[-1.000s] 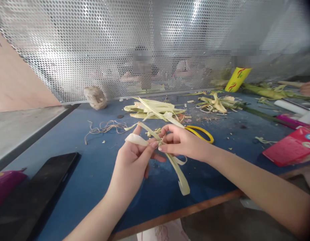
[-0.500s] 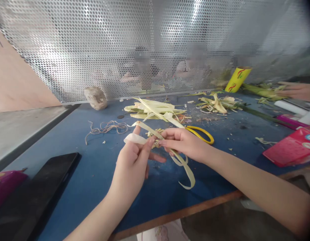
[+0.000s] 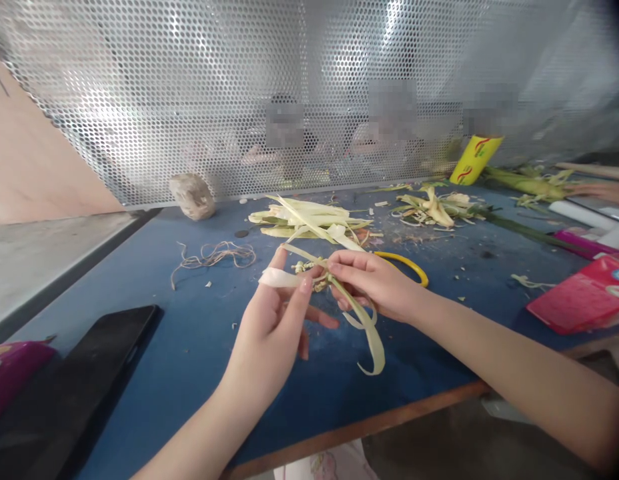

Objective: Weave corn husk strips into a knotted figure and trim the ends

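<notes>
Over the middle of the blue table, my left hand [image 3: 277, 310] pinches a small braided piece of corn husk [image 3: 319, 285] between thumb and fingers. A white husk strip [image 3: 278, 277] lies across its index finger, which points up. My right hand [image 3: 372, 280] is closed at the piece's right side, thumb and index finger on a pale green husk strip [image 3: 358, 310]. That strip's curled end hangs below the right hand. Just behind the right hand shows the yellow handle [image 3: 407, 263] of a tool, its other parts hidden. Fingers cover much of the braided piece.
Corn husks [image 3: 309, 217] are heaped beyond my hands, with husk scraps [image 3: 434, 210] to their right. Twine [image 3: 214, 255], a stone-like lump [image 3: 192, 197] and a black phone [image 3: 89, 373] are on the left. At right are a yellow tube [image 3: 475, 160], a red pack [image 3: 579, 292] and another person's hand [image 3: 602, 192].
My left hand has shifted slightly right, and its index finger with the strip has moved along. My right fingers have drawn a little away from the left thumb, showing more of the braided piece.
</notes>
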Demonstrator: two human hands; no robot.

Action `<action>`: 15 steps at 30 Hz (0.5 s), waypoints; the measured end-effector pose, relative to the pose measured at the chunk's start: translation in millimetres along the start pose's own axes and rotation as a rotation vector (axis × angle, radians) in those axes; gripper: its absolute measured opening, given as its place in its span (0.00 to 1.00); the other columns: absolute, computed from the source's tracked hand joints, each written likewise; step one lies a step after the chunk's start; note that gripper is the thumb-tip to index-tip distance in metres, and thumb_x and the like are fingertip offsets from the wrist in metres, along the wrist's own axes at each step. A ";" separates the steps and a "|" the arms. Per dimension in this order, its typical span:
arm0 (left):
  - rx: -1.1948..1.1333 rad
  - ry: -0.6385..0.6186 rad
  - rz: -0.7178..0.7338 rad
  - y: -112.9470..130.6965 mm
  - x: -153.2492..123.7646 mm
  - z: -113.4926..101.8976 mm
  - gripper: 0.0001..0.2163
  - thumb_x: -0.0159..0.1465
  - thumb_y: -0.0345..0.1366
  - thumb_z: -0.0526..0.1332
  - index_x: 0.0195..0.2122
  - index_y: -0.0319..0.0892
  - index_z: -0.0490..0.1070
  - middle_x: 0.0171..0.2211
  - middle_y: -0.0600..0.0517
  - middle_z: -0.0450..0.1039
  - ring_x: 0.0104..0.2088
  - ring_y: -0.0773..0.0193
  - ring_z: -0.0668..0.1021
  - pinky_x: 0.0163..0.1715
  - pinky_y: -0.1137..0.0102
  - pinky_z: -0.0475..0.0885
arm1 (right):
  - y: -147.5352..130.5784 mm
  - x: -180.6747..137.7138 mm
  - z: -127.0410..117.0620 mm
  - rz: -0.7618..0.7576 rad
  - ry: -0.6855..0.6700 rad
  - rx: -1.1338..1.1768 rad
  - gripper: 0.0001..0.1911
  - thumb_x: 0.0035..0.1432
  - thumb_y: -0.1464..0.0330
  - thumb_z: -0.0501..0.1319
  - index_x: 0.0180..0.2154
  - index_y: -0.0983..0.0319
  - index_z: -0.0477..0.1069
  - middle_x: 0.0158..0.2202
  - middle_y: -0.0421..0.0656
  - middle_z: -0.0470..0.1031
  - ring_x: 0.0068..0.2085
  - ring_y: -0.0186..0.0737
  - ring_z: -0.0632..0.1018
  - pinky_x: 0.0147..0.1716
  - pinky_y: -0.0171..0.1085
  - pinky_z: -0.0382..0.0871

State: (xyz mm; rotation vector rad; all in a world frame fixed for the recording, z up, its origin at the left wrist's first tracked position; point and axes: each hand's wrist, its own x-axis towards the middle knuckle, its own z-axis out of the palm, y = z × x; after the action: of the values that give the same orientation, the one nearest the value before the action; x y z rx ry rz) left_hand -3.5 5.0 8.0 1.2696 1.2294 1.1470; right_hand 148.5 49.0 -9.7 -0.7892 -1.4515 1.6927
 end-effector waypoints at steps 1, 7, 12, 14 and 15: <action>-0.028 -0.018 0.003 0.1 -0.6 1.1 0.20 0.57 0.39 0.58 0.50 0.39 0.64 0.42 0.41 0.74 0.21 0.64 0.77 0.08 0.77 0.64 | -0.1 0.1 0.6 0.001 0.002 0.014 0.09 0.59 0.66 0.54 0.29 0.64 0.64 0.17 0.34 0.66 0.15 0.22 0.63 0.12 0.23 0.51; -0.101 -0.137 0.021 -3.6 -0.5 4.2 0.25 0.54 0.31 0.61 0.54 0.42 0.61 0.40 0.44 0.74 0.30 0.59 0.79 0.11 0.76 0.71 | 0.8 -0.4 3.4 -0.047 -0.057 0.043 0.05 0.58 0.69 0.55 0.38 0.61 0.65 0.16 0.33 0.67 0.14 0.23 0.63 0.12 0.23 0.56; -0.079 -0.081 0.060 -5.1 2.4 1.2 0.09 0.51 0.31 0.63 0.34 0.36 0.74 0.49 0.42 0.69 0.25 0.65 0.78 0.12 0.75 0.72 | -0.3 -1.8 2.3 -0.084 -0.067 -0.027 0.03 0.60 0.68 0.53 0.37 0.59 0.61 0.14 0.32 0.66 0.12 0.24 0.62 0.10 0.22 0.54; -0.086 -0.043 0.053 -4.9 2.9 -0.2 0.08 0.50 0.31 0.64 0.31 0.36 0.74 0.47 0.42 0.70 0.23 0.67 0.77 0.10 0.76 0.71 | -0.6 -2.0 2.2 -0.094 -0.066 -0.071 0.03 0.60 0.67 0.52 0.35 0.59 0.60 0.13 0.31 0.64 0.11 0.24 0.60 0.09 0.22 0.52; -0.083 -0.040 0.044 -4.9 3.0 -0.8 0.08 0.50 0.31 0.64 0.31 0.35 0.73 0.44 0.42 0.72 0.22 0.67 0.76 0.09 0.76 0.70 | -0.6 -1.9 2.3 -0.102 -0.063 -0.087 0.03 0.60 0.67 0.52 0.34 0.60 0.60 0.13 0.31 0.64 0.11 0.23 0.59 0.10 0.22 0.52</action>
State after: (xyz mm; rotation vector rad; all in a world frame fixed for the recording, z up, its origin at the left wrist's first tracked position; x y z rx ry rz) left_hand -4.5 8.0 3.2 1.2562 1.1183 1.1871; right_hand 147.7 46.3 -8.8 -0.7007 -1.5910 1.5995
